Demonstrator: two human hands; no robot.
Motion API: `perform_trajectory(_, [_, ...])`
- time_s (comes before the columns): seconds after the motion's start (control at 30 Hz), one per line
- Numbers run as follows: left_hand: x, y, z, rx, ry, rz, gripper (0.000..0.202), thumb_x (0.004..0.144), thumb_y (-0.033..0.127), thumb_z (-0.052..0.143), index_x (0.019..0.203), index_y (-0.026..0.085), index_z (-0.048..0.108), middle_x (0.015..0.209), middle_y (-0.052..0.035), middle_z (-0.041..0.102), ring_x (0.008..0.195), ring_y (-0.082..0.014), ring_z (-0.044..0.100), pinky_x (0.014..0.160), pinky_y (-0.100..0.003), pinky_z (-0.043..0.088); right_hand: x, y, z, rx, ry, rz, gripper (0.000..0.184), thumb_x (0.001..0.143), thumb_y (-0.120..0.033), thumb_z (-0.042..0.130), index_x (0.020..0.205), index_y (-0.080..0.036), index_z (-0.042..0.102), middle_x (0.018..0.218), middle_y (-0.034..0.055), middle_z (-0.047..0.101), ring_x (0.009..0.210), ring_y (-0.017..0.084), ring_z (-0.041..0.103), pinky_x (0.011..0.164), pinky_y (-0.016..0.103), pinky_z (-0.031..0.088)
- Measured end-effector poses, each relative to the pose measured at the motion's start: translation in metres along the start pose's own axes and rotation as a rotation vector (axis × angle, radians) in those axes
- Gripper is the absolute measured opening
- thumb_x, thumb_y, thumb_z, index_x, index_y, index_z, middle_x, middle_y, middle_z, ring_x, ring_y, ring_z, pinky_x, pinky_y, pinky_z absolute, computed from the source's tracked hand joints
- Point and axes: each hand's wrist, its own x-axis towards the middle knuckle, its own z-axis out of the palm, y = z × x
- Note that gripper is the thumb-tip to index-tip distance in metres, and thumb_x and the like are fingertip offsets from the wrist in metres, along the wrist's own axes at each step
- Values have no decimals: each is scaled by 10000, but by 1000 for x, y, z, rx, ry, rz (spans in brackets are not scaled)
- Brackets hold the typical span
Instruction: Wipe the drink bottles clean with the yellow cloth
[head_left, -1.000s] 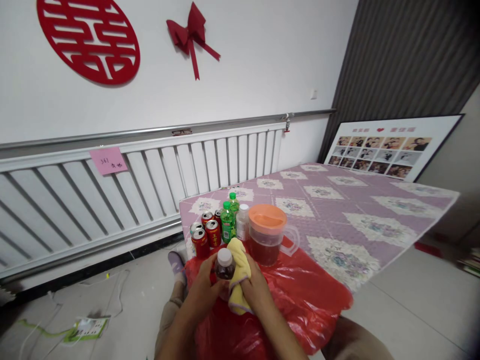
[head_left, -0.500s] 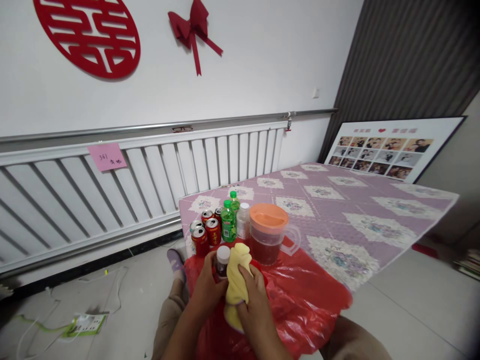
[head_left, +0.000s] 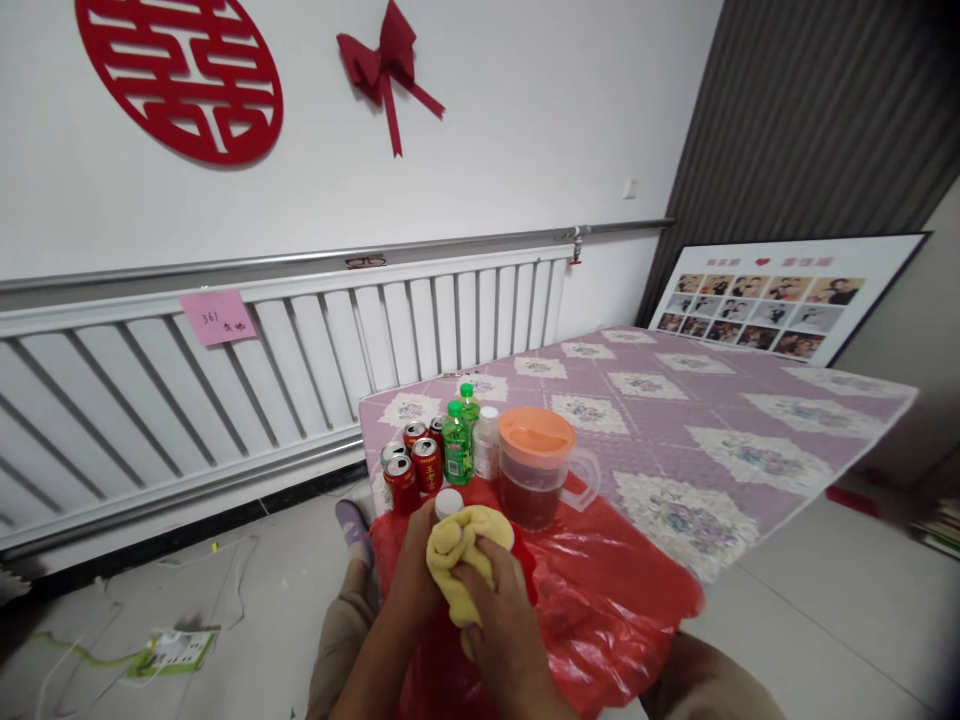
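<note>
Seemingly mid-wipe and unfinished: your left hand (head_left: 417,568) clamps the bottle (head_left: 448,501), your right hand (head_left: 501,606) clutches the cloth (head_left: 469,524), cans (head_left: 428,470) at eleven o'clock

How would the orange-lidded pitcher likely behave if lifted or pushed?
The orange-lidded pitcher would probably feel fairly heavy, since brownish liquid fills its lower part and may slosh. Lifted by its side handle, it might lean slightly. Pushed, it could wrinkle the creased red plastic sheet around its base.
</note>
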Motion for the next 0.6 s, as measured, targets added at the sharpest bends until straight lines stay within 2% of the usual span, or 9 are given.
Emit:
perform_trajectory(0.13, [3, -3, 2, 138, -3, 27, 718, 671, 258, 791, 1334, 163, 531, 1333, -142, 609, 1234, -299, 572, 1079, -439, 435, 5, 23, -5, 109, -38, 228, 640, 618, -14, 495, 1186, -247, 676, 1393, 123, 479, 1272, 330, 520, 1045, 527, 495])
perform_trajectory(0.27, [4, -1, 2, 155, -30, 18, 744, 669, 261, 778, 1351, 140, 505, 1333, -153, 599, 1238, -296, 571, 1084, -434, 434, 23, 40, -4, 240, -137, 438, 637, 666, -48, 481, 1259, -216, 643, 1403, 128, 527, 1319, 291, 526, 1124, 461, 438])
perform_trajectory(0.4, [4, 5, 2, 142, -38, 15, 754, 682, 313, 772, 1353, 120, 487, 1315, -166, 600, 1225, -302, 580, 1083, -441, 440, 42, 48, 5, 305, -238, 503, 641, 719, -81, 464, 1341, -172, 587, 1349, 137, 627, 1257, 257, 590, 1089, 411, 462])
perform_trajectory(0.5, [3, 7, 3, 160, -40, 2, 758, 674, 270, 755, 1363, 120, 476, 1339, -173, 586, 1254, -308, 564, 1103, -445, 423, 45, 53, 11, 313, -304, 522, 543, 740, -116, 483, 1253, -165, 652, 1211, 132, 718, 1109, 258, 673, 979, 390, 523])
perform_trajectory(0.6, [3, 5, 4, 191, -28, -15, 768, 658, 207, 722, 1373, 108, 461, 1376, -193, 558, 1295, -318, 536, 1117, -449, 410, 42, 55, 13, 302, -346, 538, 436, 768, -165, 523, 1167, -180, 697, 1123, 121, 757, 1031, 261, 697, 933, 382, 531])
